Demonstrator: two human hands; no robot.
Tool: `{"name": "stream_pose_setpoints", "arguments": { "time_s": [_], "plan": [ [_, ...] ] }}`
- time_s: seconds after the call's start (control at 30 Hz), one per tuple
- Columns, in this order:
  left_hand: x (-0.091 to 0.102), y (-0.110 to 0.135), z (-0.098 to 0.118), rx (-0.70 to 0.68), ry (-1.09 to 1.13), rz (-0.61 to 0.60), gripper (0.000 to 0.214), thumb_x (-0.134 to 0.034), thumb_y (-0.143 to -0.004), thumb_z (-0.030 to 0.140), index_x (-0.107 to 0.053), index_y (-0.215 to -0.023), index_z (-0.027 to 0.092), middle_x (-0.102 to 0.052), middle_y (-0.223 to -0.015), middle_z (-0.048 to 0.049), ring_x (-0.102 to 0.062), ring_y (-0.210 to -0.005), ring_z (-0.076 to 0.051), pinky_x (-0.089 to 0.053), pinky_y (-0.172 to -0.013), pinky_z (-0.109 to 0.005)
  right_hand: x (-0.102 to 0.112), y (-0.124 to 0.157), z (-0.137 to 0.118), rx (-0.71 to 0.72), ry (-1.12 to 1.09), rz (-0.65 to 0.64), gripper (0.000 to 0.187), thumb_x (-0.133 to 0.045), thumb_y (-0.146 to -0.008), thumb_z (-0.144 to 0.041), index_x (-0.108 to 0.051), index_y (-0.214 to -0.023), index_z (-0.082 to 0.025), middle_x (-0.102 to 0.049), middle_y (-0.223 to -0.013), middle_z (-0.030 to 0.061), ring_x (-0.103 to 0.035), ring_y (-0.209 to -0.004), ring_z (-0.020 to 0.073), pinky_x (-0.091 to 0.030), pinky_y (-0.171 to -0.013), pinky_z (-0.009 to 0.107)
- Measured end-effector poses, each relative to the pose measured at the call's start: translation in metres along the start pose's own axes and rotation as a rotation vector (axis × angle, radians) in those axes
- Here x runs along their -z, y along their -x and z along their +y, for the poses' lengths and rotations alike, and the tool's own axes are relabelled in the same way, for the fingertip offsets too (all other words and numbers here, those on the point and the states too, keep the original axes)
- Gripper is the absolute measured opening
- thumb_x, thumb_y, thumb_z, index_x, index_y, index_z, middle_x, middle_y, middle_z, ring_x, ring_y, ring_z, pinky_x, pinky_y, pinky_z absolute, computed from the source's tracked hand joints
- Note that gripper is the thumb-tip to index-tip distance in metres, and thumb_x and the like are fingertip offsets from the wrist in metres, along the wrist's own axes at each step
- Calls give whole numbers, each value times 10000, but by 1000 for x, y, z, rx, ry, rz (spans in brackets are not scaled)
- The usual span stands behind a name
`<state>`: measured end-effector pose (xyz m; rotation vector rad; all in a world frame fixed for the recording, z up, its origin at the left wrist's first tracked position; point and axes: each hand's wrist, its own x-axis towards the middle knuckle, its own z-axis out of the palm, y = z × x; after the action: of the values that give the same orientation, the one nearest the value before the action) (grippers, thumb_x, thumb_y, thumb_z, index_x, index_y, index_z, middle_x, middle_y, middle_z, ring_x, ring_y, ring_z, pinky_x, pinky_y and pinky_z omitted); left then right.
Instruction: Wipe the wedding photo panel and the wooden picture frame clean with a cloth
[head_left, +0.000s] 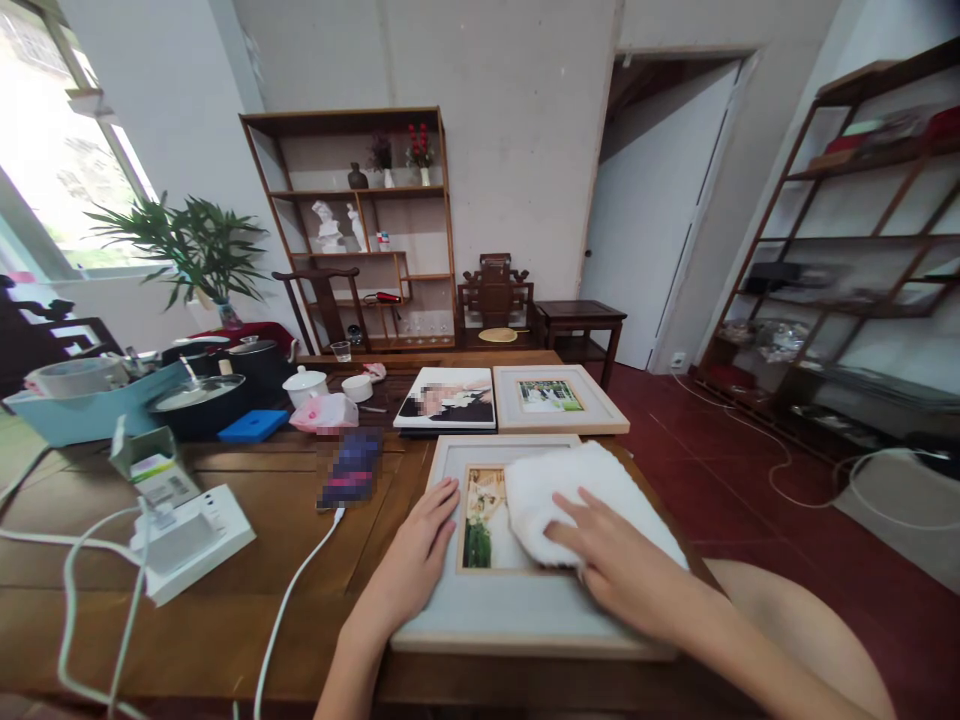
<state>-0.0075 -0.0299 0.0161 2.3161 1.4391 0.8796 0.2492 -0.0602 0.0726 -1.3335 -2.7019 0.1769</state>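
A picture frame (525, 638) with a pale wood edge and a wide light mat lies flat on the table in front of me. Its small inner photo shows green and white and is partly covered. My left hand (426, 545) rests on the frame's left side, fingers stretched out and holding nothing. On the right, my right hand (611, 550) presses a fluffy white cloth (630, 490) against the frame's face, some fingers extended over it. The cloth hides the right part of the photo and hangs past the frame's right edge.
Behind lie another framed photo (611, 408) and a white-bordered picture (480, 378). To the left are a blurred phone (352, 468) on a white cable, a power strip box (199, 540), a blue box (253, 426), pots and a white lidded bowl (304, 382). A round stool (802, 630) stands at right.
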Motion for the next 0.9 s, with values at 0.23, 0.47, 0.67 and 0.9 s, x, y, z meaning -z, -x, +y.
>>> {"name": "stream_pose_setpoints", "arguments": {
  "time_s": [0.23, 0.47, 0.67, 0.9],
  "plan": [
    [1, 1, 1, -2, 5, -14, 385, -390, -891, 206, -497, -1261, 208, -428, -1391, -54, -356, -1302, -196, -284, -1089, -412, 9, 34, -36, -53, -55, -182, 671, -438, -569, 0, -532, -1192, -229, -429, -1372, 110, -376, -1259, 276, -320, -1025, 441],
    [2, 1, 1, -14, 17, -26, 389, -391, -890, 195, -489, -1267, 206, -422, -1394, -59, -352, -1304, -190, -288, -1089, -408, -10, -38, 35, -12, 96, 146, 634, -401, -620, 17, -488, -1228, -135, -347, -1421, 136, -218, -1333, 260, -209, -1071, 463],
    [3, 2, 2, -18, 15, -8, 395, -383, -888, 177, -491, -1266, 216, -429, -1390, -54, -363, -1298, -192, -301, -1084, -413, -11, -68, 46, -1, 113, 133, 625, -397, -622, 25, -513, -1211, -151, -564, -1233, 126, -185, -1340, 276, -127, -1067, 534],
    [3, 2, 5, 7, -19, -32, 399, -360, -903, 209, -471, -1286, 207, -407, -1405, -52, -340, -1311, -190, -274, -1096, -407, 2, 8, -6, 21, -51, -93, 568, -391, -610, 13, -567, -1114, -180, -422, -1368, 153, -288, -1306, 265, -203, -1069, 494]
  ]
}}
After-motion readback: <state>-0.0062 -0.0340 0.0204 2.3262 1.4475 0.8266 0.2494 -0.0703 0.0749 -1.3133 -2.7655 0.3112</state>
